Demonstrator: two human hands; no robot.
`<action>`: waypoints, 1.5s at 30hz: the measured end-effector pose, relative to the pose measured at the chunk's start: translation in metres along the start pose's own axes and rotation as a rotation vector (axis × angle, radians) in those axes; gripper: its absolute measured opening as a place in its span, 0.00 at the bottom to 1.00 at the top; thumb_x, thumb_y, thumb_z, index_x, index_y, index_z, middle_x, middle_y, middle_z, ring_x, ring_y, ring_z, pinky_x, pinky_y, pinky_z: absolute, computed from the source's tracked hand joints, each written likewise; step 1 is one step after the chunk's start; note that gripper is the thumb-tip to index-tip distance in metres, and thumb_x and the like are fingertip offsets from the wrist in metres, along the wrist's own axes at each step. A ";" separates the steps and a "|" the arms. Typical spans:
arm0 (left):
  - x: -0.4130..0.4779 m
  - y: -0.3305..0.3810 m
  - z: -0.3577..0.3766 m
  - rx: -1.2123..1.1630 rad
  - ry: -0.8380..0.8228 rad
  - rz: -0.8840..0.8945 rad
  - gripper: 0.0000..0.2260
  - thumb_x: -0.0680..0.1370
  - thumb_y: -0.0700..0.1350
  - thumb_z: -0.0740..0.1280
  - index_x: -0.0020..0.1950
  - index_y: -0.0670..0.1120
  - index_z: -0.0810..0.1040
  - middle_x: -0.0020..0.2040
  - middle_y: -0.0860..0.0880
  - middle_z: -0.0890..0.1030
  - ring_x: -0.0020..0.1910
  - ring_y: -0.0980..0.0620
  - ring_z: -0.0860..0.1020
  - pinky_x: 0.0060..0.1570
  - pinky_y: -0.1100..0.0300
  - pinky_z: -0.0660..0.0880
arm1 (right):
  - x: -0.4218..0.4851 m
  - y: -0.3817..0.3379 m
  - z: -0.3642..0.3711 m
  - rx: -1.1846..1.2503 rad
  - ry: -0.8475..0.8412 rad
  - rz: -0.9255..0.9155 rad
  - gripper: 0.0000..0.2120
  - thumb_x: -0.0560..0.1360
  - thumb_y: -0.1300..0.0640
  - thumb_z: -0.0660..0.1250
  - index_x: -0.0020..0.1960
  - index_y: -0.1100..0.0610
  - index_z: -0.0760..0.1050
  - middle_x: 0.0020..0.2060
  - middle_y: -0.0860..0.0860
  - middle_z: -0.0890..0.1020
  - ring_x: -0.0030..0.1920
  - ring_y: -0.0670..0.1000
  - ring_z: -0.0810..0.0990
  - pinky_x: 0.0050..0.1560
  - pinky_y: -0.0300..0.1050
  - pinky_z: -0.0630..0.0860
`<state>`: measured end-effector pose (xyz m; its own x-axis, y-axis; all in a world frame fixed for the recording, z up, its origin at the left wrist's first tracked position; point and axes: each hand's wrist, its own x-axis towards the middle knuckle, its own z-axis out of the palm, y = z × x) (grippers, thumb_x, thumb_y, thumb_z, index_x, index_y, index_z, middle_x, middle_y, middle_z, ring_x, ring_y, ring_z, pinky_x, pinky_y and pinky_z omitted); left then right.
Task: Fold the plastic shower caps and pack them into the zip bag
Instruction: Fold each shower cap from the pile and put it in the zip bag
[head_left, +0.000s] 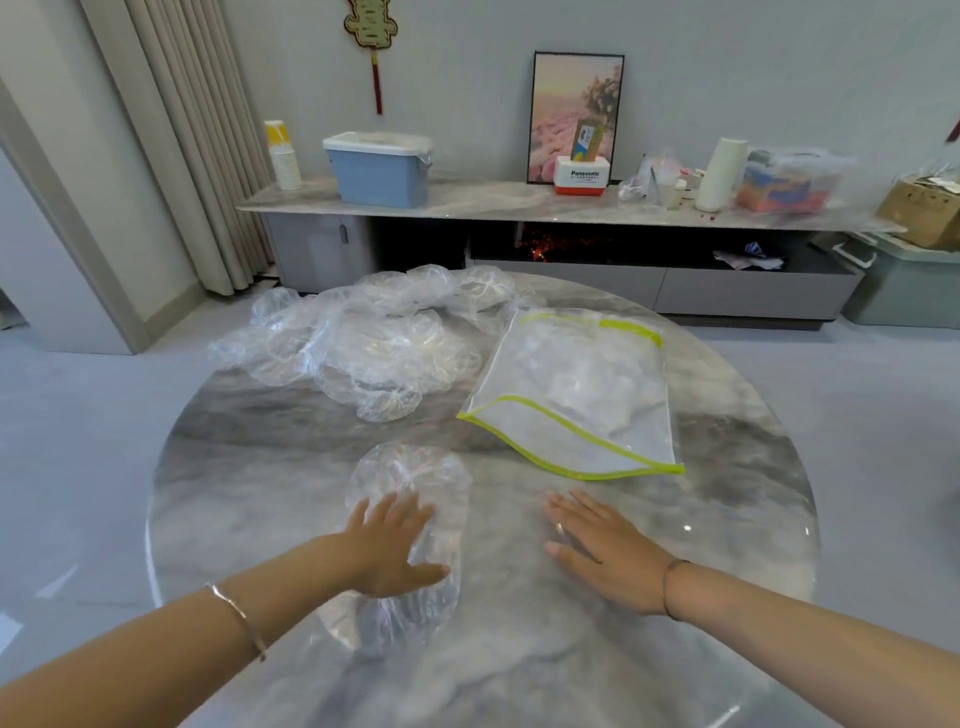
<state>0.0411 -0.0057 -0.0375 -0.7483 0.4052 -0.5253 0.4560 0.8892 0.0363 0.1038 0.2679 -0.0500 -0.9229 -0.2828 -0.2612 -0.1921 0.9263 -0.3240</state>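
Part done: zip bag (615, 448) appears to hold some caps (587, 379), loose pile (363, 338) awaits; left hand (395, 545), fingers straight, flattens one cap (415, 478), right hand (602, 551) lies flat, empty.

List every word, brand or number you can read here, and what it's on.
"Panasonic": on the white and red box on the sideboard.
Small line under it: too small to read.
Upright packet in that box: print too blurred.
Zip bag: no print seen.
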 end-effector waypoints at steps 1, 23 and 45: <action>-0.007 -0.001 0.008 -0.027 -0.042 0.024 0.39 0.76 0.69 0.49 0.77 0.51 0.37 0.77 0.49 0.35 0.76 0.47 0.36 0.73 0.48 0.36 | -0.004 -0.004 0.000 0.006 0.001 -0.029 0.52 0.60 0.21 0.31 0.77 0.49 0.44 0.74 0.39 0.43 0.73 0.41 0.37 0.70 0.35 0.36; -0.043 -0.008 0.025 0.035 0.135 0.344 0.38 0.74 0.57 0.67 0.78 0.54 0.48 0.78 0.55 0.49 0.76 0.55 0.51 0.73 0.61 0.48 | -0.019 -0.037 0.036 -0.297 0.330 -0.347 0.20 0.70 0.49 0.56 0.54 0.50 0.81 0.52 0.43 0.81 0.50 0.43 0.80 0.55 0.38 0.74; -0.017 -0.006 0.013 -0.501 0.330 -0.099 0.10 0.79 0.54 0.61 0.53 0.48 0.71 0.39 0.53 0.78 0.42 0.52 0.77 0.42 0.62 0.70 | -0.007 -0.048 0.022 0.371 0.389 0.405 0.05 0.77 0.53 0.62 0.45 0.53 0.69 0.32 0.45 0.77 0.36 0.46 0.77 0.40 0.44 0.72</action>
<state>0.0575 -0.0203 -0.0397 -0.9220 0.2885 -0.2582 0.1542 0.8853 0.4387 0.1265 0.2198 -0.0528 -0.9643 0.2438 -0.1033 0.2576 0.7738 -0.5787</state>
